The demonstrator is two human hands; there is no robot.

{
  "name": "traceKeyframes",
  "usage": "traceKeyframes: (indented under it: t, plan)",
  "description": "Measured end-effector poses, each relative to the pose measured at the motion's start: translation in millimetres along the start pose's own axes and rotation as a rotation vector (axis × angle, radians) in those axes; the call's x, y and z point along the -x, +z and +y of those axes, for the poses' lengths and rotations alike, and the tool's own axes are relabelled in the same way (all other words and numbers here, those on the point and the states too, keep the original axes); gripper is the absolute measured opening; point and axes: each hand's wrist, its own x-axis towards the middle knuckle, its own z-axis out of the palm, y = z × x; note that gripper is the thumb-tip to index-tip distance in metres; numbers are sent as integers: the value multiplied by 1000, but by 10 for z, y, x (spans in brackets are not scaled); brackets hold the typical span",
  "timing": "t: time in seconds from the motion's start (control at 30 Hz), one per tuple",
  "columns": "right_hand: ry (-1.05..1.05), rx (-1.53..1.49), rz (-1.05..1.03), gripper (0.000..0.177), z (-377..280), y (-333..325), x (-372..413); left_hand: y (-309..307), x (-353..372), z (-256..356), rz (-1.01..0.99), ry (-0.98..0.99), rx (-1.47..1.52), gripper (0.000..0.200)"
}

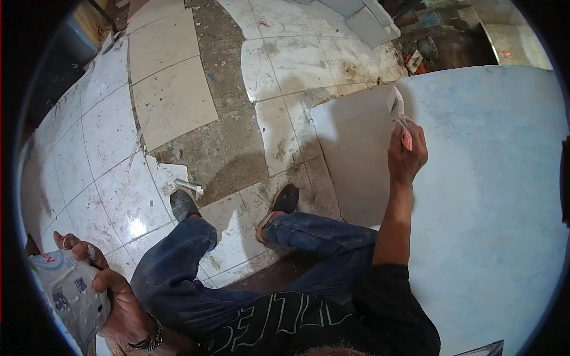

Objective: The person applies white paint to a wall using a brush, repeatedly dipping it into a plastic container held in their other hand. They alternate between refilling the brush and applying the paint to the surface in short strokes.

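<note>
1. Putty knife (396,107): its pale blade appears to lie against the wall (487,196), close to the wall's shaded left edge.
2. The right hand (407,155) is closed around the knife's handle, fingers wrapped tight, with the arm stretched out to the wall.
3. The left hand (116,296) is well apart from the wall, down by the person's hip. It grips a white tub (68,291) with a printed label, smeared with pale paste.
4. Judging by the blade on the surface and the tub kept ready, the step in hand looks like skimming filler onto the wall; the grey patch beside the blade looks different from the bluish area farther along.
5. A next stroke would call for a low blade angle and even pressure. Reloading would mean bringing the knife all the way back from the wall to the tub.
6. Off the wall's left edge lies a tiled floor (113,130) with bare, broken patches, where both shoes (184,204) rest.
</note>
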Motion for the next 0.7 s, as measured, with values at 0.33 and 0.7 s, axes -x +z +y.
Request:
traceKeyframes:
  t: [0.33, 0.7]
  plan:
    - [44, 97, -358, 16, 378, 1334, 785, 93, 7, -93, 42, 65, -138, 69]
    - [78, -92, -264, 14, 296, 1201, 836, 83, 5, -122, 49, 67, -135, 72]
